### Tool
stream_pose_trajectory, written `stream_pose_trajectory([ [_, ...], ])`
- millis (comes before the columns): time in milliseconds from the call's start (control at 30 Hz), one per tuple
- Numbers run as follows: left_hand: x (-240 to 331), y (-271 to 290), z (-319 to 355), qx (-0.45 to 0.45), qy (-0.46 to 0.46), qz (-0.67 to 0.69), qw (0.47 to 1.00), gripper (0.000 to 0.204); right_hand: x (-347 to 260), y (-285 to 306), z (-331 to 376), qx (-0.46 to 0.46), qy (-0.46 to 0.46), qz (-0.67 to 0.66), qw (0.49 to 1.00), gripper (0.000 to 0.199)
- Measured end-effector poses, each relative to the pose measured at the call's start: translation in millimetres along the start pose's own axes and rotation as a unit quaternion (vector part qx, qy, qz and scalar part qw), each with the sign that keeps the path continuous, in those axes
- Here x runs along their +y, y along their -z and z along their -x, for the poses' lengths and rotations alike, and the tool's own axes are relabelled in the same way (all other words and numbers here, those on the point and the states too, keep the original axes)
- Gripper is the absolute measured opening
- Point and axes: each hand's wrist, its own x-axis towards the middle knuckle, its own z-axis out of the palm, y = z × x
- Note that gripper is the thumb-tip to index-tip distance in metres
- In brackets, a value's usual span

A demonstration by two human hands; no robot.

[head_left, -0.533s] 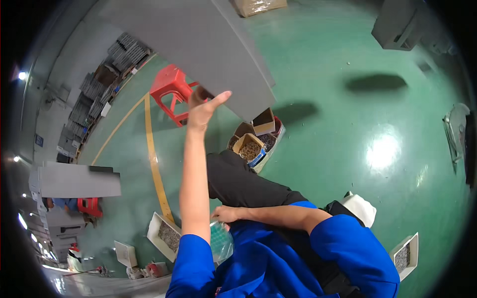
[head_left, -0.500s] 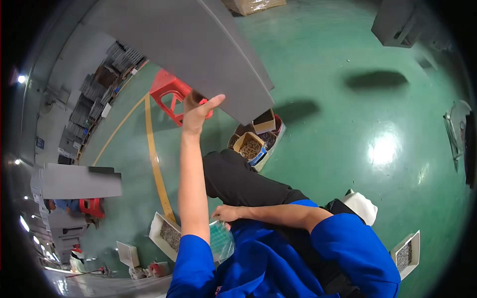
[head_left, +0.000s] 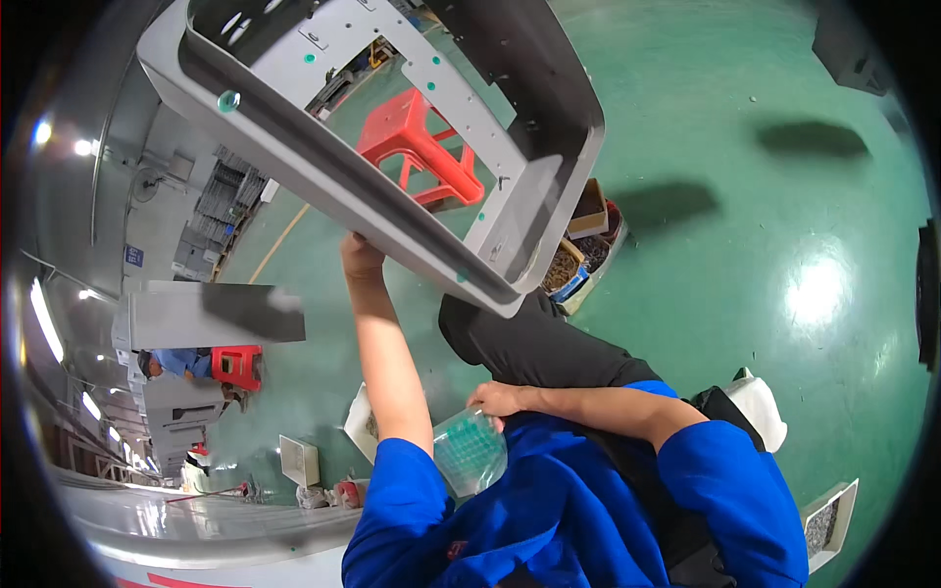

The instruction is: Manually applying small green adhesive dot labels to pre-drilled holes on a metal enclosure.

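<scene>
A large grey metal housing (head_left: 323,186), open-framed with a wide rectangular opening, is tilted up in front of me. Small green round stickers dot its faces. My left hand (head_left: 363,255) grips its lower edge; the fingers are mostly hidden behind the metal. Close to my lap, my right hand (head_left: 498,400) is closed on the edge of a clear plastic bag (head_left: 470,456). Rows of green round stickers show through the bag.
Through the housing's opening a red plastic stool (head_left: 412,147) shows. Boxes of small parts (head_left: 564,269) stand beyond my knee. White bins (head_left: 299,461) sit on the green floor (head_left: 706,294). At the left, another person (head_left: 181,363) works beside a grey cabinet (head_left: 216,314).
The housing has turned from its flat grey outer side to its open inner side. My left hand has shifted to its lower edge. The right hand still holds the bag.
</scene>
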Motion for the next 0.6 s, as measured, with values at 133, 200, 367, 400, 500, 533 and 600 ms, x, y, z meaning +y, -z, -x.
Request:
stream_pose_trajectory([
  [133, 35, -48, -7, -0.1, -0.035, -0.01, 0.994, 0.073, 3, 4, 3, -0.006, 0.01, 0.035, 0.999, 0.025],
  [200, 32, -40, -3, -0.068, -0.034, -0.004, 0.997, 0.073, 7, 4, 1, -0.018, 0.008, 0.042, 0.999, 0.028],
  [367, 8, 17, 10, -0.003, 0.013, 0.005, 1.0, 0.083, 9, 3, 0, -0.019, 0.04, 0.058, 0.997, 0.029],
  [400, 3, 27, 15, 0.007, 0.024, 0.034, 0.999, 0.082, 9, 1, 2, -0.018, 0.021, 0.037, 0.999, 0.029],
  [500, 10, 15, 23, 0.077, 0.012, 0.069, 0.995, 0.081, 14, 1, -4, -0.023, 0.017, 0.06, 0.998, 0.028],
  [533, 9, 26, 26, 0.052, 0.021, 0.065, 0.996, 0.08, 16, -2, -8, -0.018, 0.037, 0.075, 0.996, 0.027],
  [600, 19, -9, 17, 0.036, 0.04, 0.042, 0.998, 0.064, 30, 3, -12, -0.007, 0.07, 0.113, 0.991, 0.027],
])
